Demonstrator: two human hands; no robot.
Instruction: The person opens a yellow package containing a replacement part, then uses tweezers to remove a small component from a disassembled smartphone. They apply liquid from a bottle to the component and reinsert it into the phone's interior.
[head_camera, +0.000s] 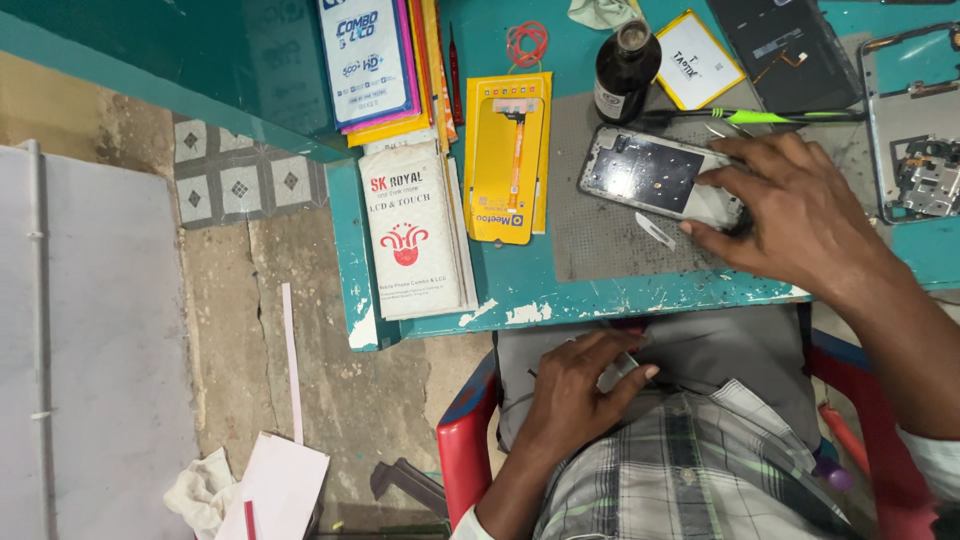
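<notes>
The opened phone frame (655, 180) lies on the grey mat (600, 245) on the teal bench (500, 285). The right hand (790, 210) presses on its end, fingers spread. The left hand (580, 385) rests in the lap, pinching a small pale piece (622, 366).

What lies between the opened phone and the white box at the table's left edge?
Head view: a yellow parts card carrying an orange flex cable lies between the opened phone and the white box, on the teal table.

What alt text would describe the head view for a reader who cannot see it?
The right hand presses on an opened phone lying on a grey mat on a teal table. The left hand rests in the lap, fingering something small.
</notes>
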